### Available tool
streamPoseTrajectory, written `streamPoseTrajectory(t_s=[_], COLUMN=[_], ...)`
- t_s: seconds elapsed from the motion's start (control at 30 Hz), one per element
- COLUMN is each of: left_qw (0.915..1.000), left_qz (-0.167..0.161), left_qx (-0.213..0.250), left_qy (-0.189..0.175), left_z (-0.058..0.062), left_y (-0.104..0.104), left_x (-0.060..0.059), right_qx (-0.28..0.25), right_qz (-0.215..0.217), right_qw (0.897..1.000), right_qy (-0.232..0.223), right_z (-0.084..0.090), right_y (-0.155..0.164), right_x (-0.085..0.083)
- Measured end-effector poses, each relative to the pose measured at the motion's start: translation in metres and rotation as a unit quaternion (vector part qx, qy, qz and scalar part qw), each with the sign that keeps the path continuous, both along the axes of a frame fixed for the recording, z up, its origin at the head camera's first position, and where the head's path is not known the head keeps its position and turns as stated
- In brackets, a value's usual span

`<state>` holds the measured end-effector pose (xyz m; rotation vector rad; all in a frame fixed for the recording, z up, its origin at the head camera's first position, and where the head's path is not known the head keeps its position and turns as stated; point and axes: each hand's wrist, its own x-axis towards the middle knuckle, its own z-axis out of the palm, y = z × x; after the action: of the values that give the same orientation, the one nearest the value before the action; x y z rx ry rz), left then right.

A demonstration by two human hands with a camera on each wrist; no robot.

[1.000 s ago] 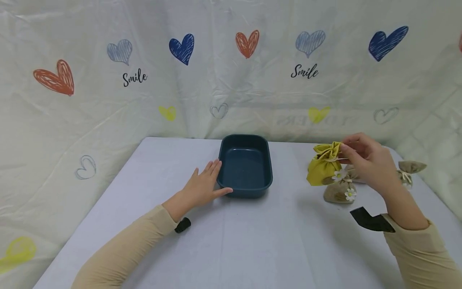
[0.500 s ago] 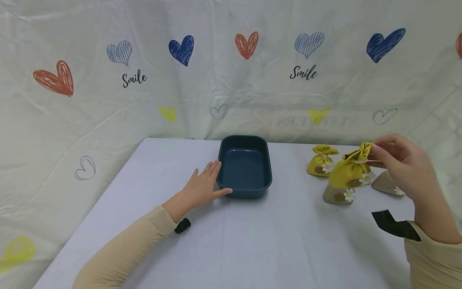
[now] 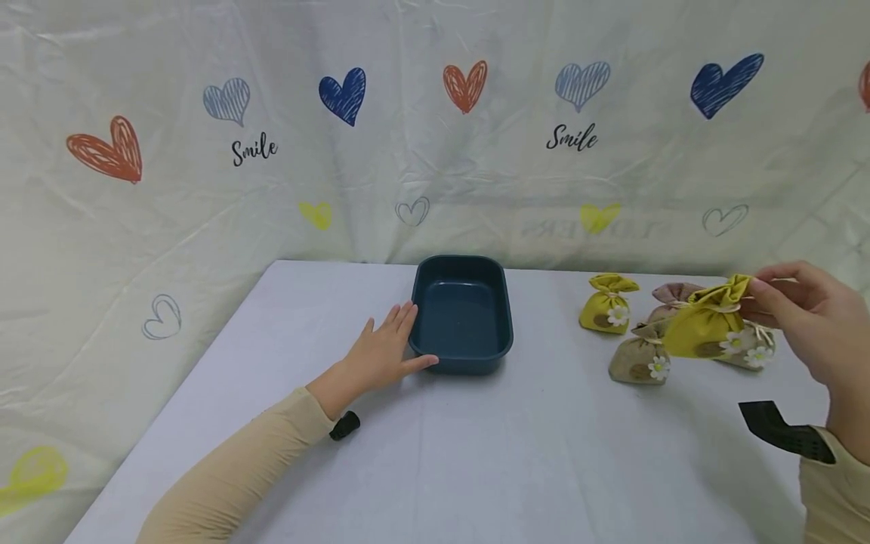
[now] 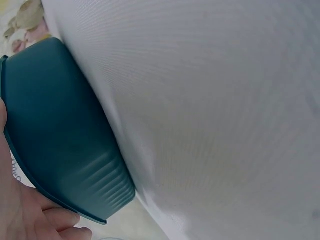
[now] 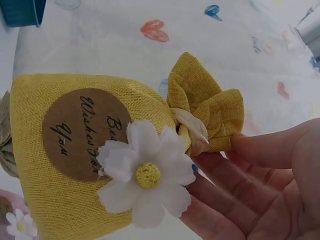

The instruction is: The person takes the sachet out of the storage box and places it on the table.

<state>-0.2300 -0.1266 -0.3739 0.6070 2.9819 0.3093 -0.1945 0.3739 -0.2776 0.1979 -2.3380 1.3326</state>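
While pinching the gathered top of a yellow pouch [image 3: 707, 329] above the table [image 3: 476, 453], right hand [image 3: 816, 325] raised at the right side. Left hand [image 3: 381, 355] flat, fingers straight, touching the blue tray [image 3: 462, 355]. Near the lifted pouch: another yellow pouch [image 3: 605, 306], beige pouches [image 3: 639, 363].

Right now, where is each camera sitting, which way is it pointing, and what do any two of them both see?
Head: worn on the head, looking forward and down over the table; shows both forearms, the left hand beside the blue tray, and the right hand pinching a yellow pouch.
Left wrist: beside the left hand, facing the tray's outer wall.
Right wrist: near the right hand, facing the pouch.
Shared: head and left wrist both show the tray.
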Motion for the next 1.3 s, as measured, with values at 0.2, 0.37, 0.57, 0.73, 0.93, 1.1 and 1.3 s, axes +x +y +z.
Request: streamPoseTrajectory(t_s=[0.2,0.37,0.57,0.73,0.93,1.1,1.3], left_qw=[1.0,1.0,1.0,1.0,1.0,1.0,1.0], left_qz=[0.001,0.001,0.0,-0.001,0.002,0.005,0.003], left_qx=[-0.003,0.0,-0.003,-0.003,-0.005,-0.008,0.0], left_qy=[0.001,0.001,0.003,0.003,-0.001,-0.001,-0.002], left_z=[0.0,0.0,-0.003,-0.003,0.0,0.001,0.0], left_y=[0.0,0.0,0.0,0.0,0.001,0.001,0.001], left_x=[0.001,0.002,0.0,-0.001,-0.001,0.0,0.0], right_qx=[-0.078,-0.115,-0.131,-0.122,-0.036,-0.001,-0.005], right_qz=[0.036,0.06,0.075,0.068,0.021,0.005,0.017], right_qw=[0.996,0.991,0.989,0.99,0.997,0.994,0.991], right_qy=[0.002,0.018,0.012,-0.016,-0.066,-0.111,-0.131], right_z=[-0.012,-0.022,-0.032,-0.041,-0.053,-0.061,-0.067], right_y=[0.018,0.035,0.05,0.059,0.063,0.061,0.062], right_x=[0.0,-0.001,-0.002,-0.002,-0.002,-0.006,-0.008])
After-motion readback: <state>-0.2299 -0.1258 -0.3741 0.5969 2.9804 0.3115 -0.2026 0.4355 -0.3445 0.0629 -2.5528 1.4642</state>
